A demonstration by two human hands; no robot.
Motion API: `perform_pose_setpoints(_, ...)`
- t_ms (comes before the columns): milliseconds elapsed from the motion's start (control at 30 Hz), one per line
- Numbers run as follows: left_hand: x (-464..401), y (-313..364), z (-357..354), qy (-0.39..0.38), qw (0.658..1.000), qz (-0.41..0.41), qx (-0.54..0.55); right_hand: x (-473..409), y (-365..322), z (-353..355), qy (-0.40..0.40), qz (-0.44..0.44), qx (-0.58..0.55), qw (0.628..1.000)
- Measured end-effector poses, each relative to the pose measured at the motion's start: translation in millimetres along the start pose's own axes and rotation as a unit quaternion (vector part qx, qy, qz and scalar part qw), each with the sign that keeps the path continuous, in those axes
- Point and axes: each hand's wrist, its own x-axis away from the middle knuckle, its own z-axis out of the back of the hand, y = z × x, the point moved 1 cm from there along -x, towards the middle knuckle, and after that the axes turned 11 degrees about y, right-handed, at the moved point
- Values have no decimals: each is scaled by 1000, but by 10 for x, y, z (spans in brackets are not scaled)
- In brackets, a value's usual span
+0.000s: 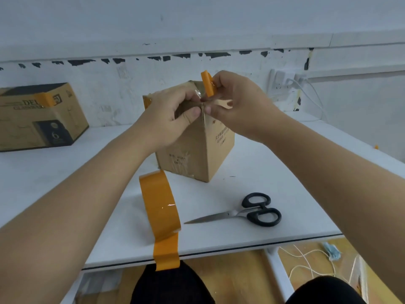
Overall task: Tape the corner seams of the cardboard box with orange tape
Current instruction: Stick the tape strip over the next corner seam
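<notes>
A brown cardboard box [197, 150] stands on the white table [65, 172], one vertical corner facing me. My left hand [173, 113] pinches the top of that near corner between thumb and fingers. My right hand [238, 104] pinches the same corner from the right and holds a short strip of orange tape [207, 84] that sticks up above the box rim. An orange patch [147, 102] shows on the box's far left corner. The orange tape roll [160, 207] stands on edge in front of the box, its loose end [166, 253] hanging over the table's front edge.
Black-handled scissors [245, 213] lie shut to the right of the roll, blades pointing left. A second printed carton [39, 117] with orange tape on top sits at the back left against the wall. A wall socket with white cables [291, 82] is behind the box.
</notes>
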Motion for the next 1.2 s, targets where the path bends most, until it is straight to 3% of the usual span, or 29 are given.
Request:
perform_pose_setpoints(900, 18, 13, 52, -20, 996, 80, 27, 76, 50, 30, -16, -19, -38, 999)
perform_pose_setpoints(1033, 2, 54, 29, -8, 998, 65, 12, 56, 35, -17, 2, -5, -2, 1000)
perform_pose_setpoints(1200, 28, -34, 61, -45, 997, 62, -14, 52, 32, 33, -20, 20, 29, 999)
